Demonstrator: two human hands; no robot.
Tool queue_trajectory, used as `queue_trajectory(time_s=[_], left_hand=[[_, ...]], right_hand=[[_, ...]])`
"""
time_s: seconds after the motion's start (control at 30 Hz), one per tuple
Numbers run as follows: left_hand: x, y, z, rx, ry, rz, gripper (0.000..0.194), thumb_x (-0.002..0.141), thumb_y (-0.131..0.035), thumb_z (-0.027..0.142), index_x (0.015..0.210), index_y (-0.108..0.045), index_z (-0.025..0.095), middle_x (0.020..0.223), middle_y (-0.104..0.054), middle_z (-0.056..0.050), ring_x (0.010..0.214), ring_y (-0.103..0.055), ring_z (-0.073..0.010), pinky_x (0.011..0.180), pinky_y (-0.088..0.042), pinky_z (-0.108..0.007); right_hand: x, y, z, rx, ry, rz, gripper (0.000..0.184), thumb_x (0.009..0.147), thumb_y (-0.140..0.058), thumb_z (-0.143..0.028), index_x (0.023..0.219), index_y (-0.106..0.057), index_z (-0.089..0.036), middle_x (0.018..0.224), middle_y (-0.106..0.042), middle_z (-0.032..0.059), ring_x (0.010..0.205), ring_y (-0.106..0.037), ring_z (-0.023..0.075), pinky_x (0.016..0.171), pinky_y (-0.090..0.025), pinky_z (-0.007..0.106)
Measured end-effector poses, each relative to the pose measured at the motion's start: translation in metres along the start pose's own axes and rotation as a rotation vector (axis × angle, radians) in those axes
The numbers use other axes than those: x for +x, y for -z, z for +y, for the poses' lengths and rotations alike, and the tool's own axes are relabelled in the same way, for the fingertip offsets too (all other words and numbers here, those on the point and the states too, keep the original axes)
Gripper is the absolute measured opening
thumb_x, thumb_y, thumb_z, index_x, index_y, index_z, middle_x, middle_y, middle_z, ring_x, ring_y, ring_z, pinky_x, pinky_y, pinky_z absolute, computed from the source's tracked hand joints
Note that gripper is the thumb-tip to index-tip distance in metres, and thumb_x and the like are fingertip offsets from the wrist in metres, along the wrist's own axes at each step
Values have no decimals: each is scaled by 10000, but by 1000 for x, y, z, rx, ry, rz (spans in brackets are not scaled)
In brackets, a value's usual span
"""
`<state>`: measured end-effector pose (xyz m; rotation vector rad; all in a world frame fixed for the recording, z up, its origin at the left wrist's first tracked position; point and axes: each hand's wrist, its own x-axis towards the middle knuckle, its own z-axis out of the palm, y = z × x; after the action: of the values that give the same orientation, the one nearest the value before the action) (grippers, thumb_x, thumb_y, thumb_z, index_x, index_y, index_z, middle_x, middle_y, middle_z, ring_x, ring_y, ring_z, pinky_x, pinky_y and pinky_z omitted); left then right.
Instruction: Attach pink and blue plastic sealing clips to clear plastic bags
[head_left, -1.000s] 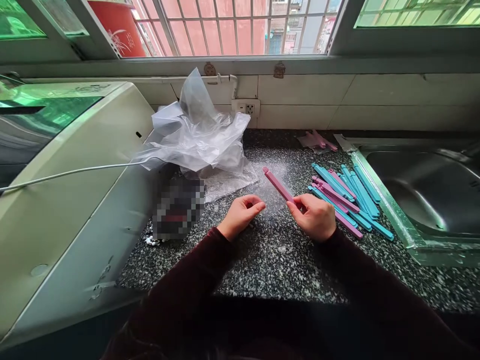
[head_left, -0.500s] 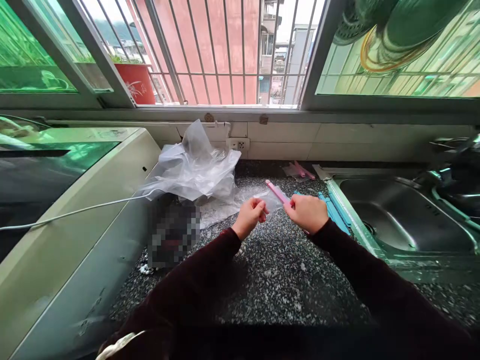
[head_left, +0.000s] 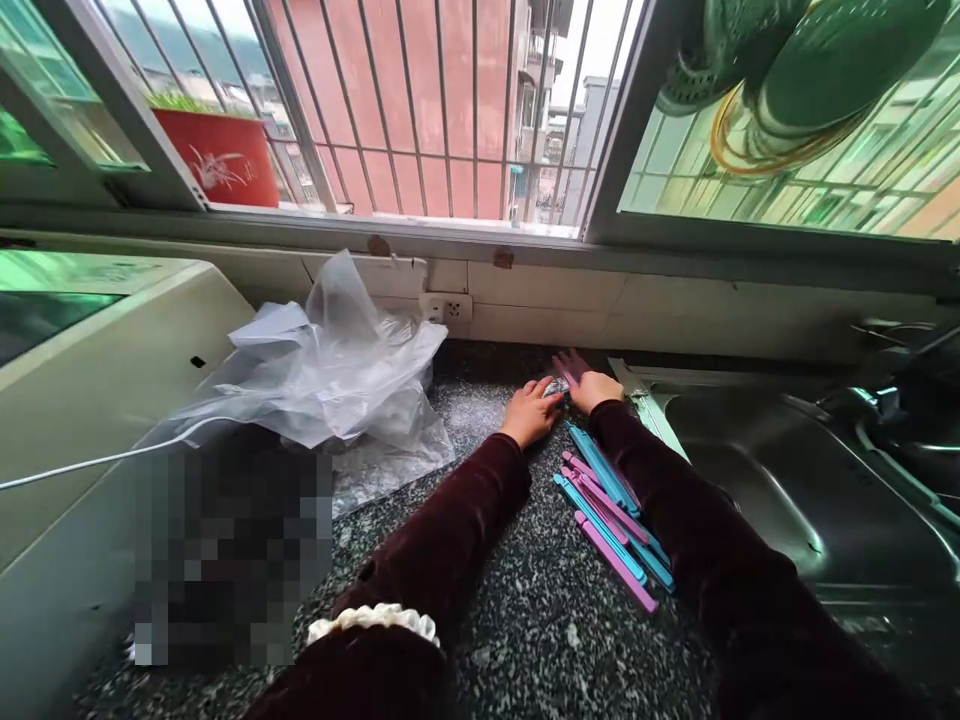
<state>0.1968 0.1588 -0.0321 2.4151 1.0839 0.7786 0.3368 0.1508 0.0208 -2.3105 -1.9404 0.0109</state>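
My left hand [head_left: 531, 412] reaches over the far part of the speckled counter, fingers stretched and apart. Its fingertips are at a small clear plastic piece [head_left: 556, 385]. Close beside it on the right, my right hand [head_left: 596, 388] is at the back of the counter by the sink edge. Pink shows at its fingers, which are smeared by motion, so its grip is unclear. Nearer to me, several blue sealing clips [head_left: 604, 470] and pink sealing clips [head_left: 615, 562] lie in a loose pile beside my right forearm.
A crumpled clear plastic bag [head_left: 330, 360] stands left of my hands. Further left are a cream-coloured appliance [head_left: 172, 330], a white cable [head_left: 112, 465] and a blurred-out dark patch [head_left: 232, 550]. The steel sink [head_left: 750, 500] is on the right, with a wall socket [head_left: 450, 308] behind.
My hands have moved away from me toward the back of the counter. The pink clip held by the right hand is no longer raised there. The clip pile now shows, and the view has shifted.
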Motion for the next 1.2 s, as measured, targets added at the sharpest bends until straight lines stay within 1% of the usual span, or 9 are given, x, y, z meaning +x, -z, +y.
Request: queue_trajectory(time_s=[0.1,0.2,0.43,0.57,0.67,0.83,0.93,1.0,1.2], left_hand=[[16,-6,-9,218,-77,-140,372,858,-423,367,1192,-544,256,1335,-470,-57,1204,-383,-256,974,-315,-419],[31,-9,-17,302,-82,-173,418,868,-385,404,1230,-515,240,1322,-484,-72,1195,-397,-259,967,-320,-416],[39,-11,-23,308,-30,-74,378,840,-457,361,1153,-571,181,1411,-357,-123,1275,-321,-281,974,-358,-422],[28,-6,-20,304,-10,-12,280,863,-405,234,996,-622,116,1386,-370,-156,1271,-331,-259,984,-371,-378],[11,0,-16,312,-9,0,267,863,-380,168,965,-621,113,1308,-448,-163,1211,-399,-247,950,-400,-375],[-41,17,3,352,-40,-2,221,831,-418,149,896,-625,108,1086,-565,-171,1026,-512,-246,810,-461,-351],[-71,53,18,325,-154,10,154,788,-504,217,835,-633,146,962,-591,-115,889,-534,-216,754,-462,-320],[-85,95,23,244,-184,142,171,807,-478,229,847,-633,169,904,-587,-92,850,-526,-195,750,-449,-303],[-111,230,-25,408,139,332,203,811,-477,235,850,-660,155,875,-575,-103,882,-526,-220,800,-425,-327]], right_hand=[[16,-15,4,-37,70,-47,588,823,-453,-244,1373,-285,-361,1453,-312,31,1209,-457,216,915,-412,344],[31,-26,10,-45,59,-44,646,839,-409,-261,1413,-134,-366,1503,-162,39,1157,-505,245,882,-439,375],[52,-32,21,58,24,-57,719,799,-459,-313,1433,-121,-278,1428,-342,111,937,-631,234,748,-486,326],[45,-21,20,30,41,-99,536,775,-507,-346,1281,-474,-173,1115,-637,117,769,-658,202,617,-479,268],[35,-6,13,-12,19,-88,306,736,-556,-334,924,-686,-130,782,-700,108,675,-648,213,562,-451,270],[24,27,-33,7,45,61,251,785,-483,-304,852,-680,-164,853,-700,103,787,-636,215,625,-429,277],[19,45,-83,66,144,126,267,808,-458,-317,879,-673,-176,897,-698,91,837,-625,207,670,-423,274],[15,54,-120,109,224,148,265,811,-459,-326,877,-673,-186,893,-700,75,843,-620,199,688,-419,268],[28,71,-232,247,409,132,234,795,-501,-328,885,-677,-202,915,-699,25,834,-608,141,713,-411,211]])
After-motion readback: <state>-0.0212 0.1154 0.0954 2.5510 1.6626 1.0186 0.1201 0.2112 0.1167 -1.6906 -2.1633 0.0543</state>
